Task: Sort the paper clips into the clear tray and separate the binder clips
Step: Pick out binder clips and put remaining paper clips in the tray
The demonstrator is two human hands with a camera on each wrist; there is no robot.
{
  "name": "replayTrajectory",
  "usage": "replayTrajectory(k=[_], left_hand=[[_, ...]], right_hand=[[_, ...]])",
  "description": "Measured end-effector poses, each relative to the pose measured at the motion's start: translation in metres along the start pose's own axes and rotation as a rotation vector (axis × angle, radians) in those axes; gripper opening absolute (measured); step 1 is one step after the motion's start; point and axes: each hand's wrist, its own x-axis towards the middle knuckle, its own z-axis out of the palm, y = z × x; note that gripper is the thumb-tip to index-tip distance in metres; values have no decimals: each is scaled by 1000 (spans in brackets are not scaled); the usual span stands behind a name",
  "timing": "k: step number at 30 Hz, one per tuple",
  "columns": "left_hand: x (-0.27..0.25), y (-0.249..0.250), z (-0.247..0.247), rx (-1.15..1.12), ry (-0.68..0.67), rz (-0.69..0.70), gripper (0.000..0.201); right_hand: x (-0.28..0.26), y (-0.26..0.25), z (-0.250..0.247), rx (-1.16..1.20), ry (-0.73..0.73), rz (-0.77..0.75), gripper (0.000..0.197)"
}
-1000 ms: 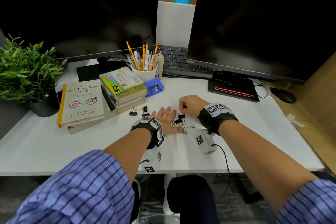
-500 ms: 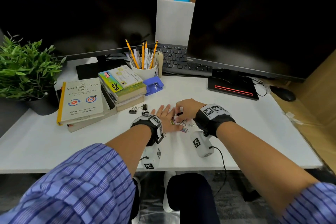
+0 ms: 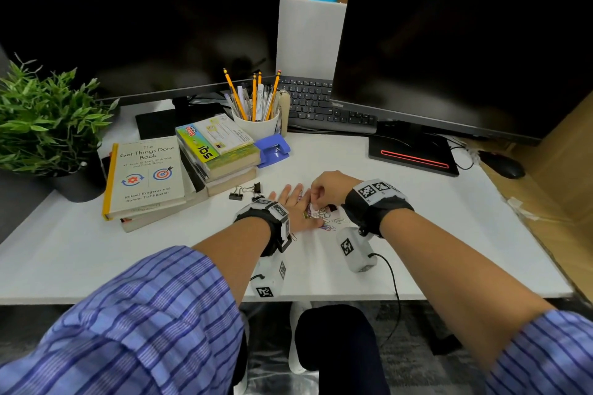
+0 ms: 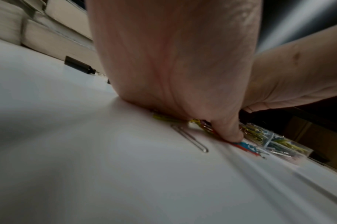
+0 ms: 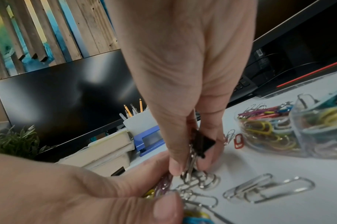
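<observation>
Pinching a black binder clip (image 5: 202,143) by its wire handles, the right hand (image 5: 183,84) has it just above a tangle of silver paper clips (image 5: 200,180) on the worktop (image 3: 417,218). Thumb and fingers are curled tight on the handles; the clip body hangs under the palm. Handles look caught among the silver wires, though the blur leaves this uncertain.

The left hand (image 5: 77,191) is close beside the right, flat on the pile, thumb and fingertips pressing coloured clips down, fingers near straight.

Doing it well, as I judge: keep the left hand's weight on the pile, lift the binder clip slowly and straight up, twist a little if a wire follows. A snatch would likely scatter the loose clips.

The tray (image 5: 298,136), clear and already holding many coloured clips, sits just to the right of the right hand. Two more binder clips (image 3: 245,192) lie ahead of the left hand, by the books (image 3: 179,176).

Views differ. Head view hides the pinched clip under the right hand and barely resolves the tray. Right wrist shows both plainly. Left wrist shows the left thumb (image 4: 229,130) pinning red and blue clips, with one silver clip (image 4: 190,140) lying free near the wrist.
</observation>
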Motion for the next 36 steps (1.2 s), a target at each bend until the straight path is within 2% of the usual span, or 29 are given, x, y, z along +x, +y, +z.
replayTrajectory(k=[4, 7, 12, 16, 18, 20, 22, 24, 27, 30, 32, 36], left_hand=[[1, -2, -3, -5, -51, 6, 85], [0, 0, -3, -18, -27, 13, 86], [-2, -2, -9, -43, -92, 29, 91], [-5, 0, -10, -71, -66, 17, 126], [-4, 2, -13, -120, -94, 6, 131], [-4, 1, -17, -166, -81, -31, 120], [-7, 0, -21, -175, -97, -11, 104], [-7, -2, -19, -131, -115, 34, 89], [-8, -7, -11, -63, -35, -18, 65], [-6, -6, -8, -68, -59, 8, 62], [-8, -4, -14, -56, -58, -29, 61], [-10, -3, -22, -131, -139, 50, 88]], right_hand=[[2, 1, -1, -13, 18, 4, 17], [5, 2, 1, -5, 37, 39, 18], [13, 1, 5, -69, 39, 36, 12], [15, 11, -10, 66, 30, 58, 12], [18, 16, -19, 156, 71, 68, 13], [23, 16, -26, 294, 155, 90, 20], [34, 12, -28, 390, 243, 155, 27], [47, 7, -26, 404, 247, 223, 23], [69, 2, -14, 344, 238, 291, 29], [77, -6, -9, 288, 233, 327, 38], [74, -9, -14, 216, 203, 324, 36], [60, 7, -27, 121, 244, 363, 31]])
